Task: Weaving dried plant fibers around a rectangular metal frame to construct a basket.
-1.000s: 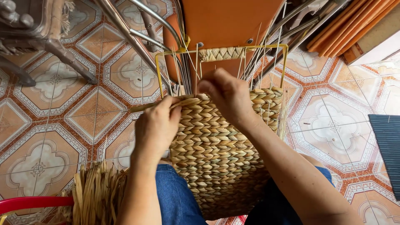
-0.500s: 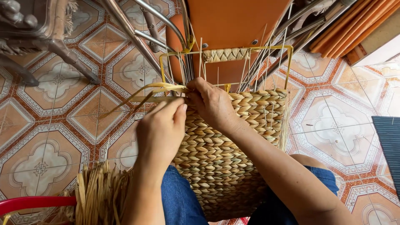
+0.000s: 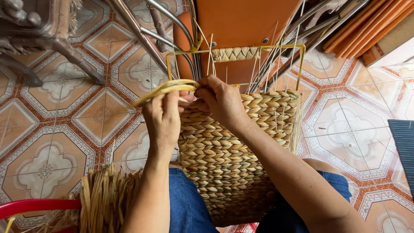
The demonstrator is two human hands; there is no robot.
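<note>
A half-woven straw basket (image 3: 233, 146) rests on my lap, its braided wall rising around a yellow wire frame (image 3: 302, 64) with thin upright stakes. My left hand (image 3: 163, 118) pinches a flat yellow-green straw strand (image 3: 166, 89) that arcs up and to the left of the basket's top edge. My right hand (image 3: 222, 101) sits on the top row of the weave, fingers closed on the same strand where it enters the basket. The fingertips of both hands almost touch.
A bundle of loose dry straw (image 3: 105, 200) lies by my left knee, beside a red rim (image 3: 26, 207). Metal chair legs (image 3: 142, 34) and an orange board (image 3: 246, 21) stand ahead on the patterned tile floor (image 3: 51, 129). A dark mat (image 3: 403, 146) is at the right.
Both hands have shifted from pressing the top row to pulling the strand out to the left. The strand now curves in a loop above my left hand.
</note>
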